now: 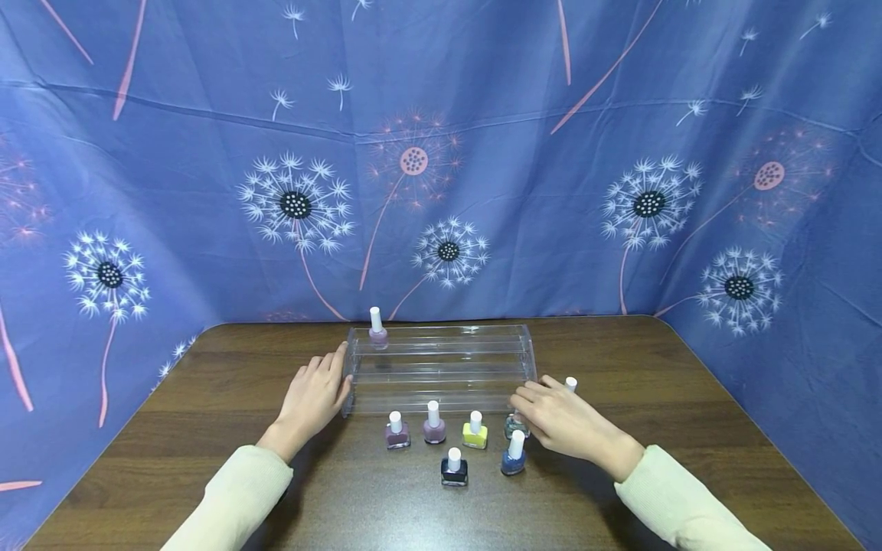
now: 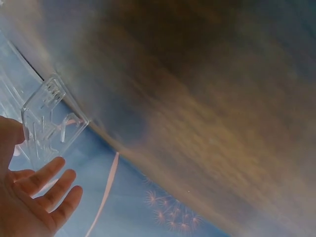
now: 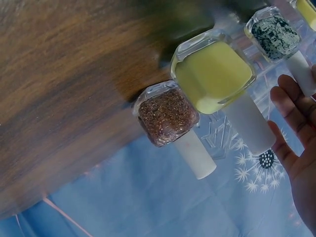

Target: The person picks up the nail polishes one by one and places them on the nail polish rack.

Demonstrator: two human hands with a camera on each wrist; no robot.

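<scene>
A clear tiered rack (image 1: 441, 375) stands on the table. My left hand (image 1: 313, 394) touches its left end panel (image 2: 54, 118), the other fingers extended and loosely spread. My right hand (image 1: 561, 417) is by the rack's front right corner. Its fingertips pinch the white cap (image 3: 301, 74) of a green glitter nail polish bottle (image 1: 517, 425); the hand partly hides this bottle in the head view. Near that hand, the right wrist view shows a yellow nail polish bottle (image 3: 215, 76) and a brown glitter one (image 3: 168, 116). A pale mauve bottle (image 1: 377, 337) stands on the rack's top left.
Before the rack stand a purple bottle (image 1: 397, 435), a mauve one (image 1: 434, 430), another yellow one (image 1: 475, 435), a black one (image 1: 454, 472) and a blue one (image 1: 513, 461). A blue dandelion-print cloth (image 1: 524, 199) hangs behind the wooden table (image 1: 241, 383).
</scene>
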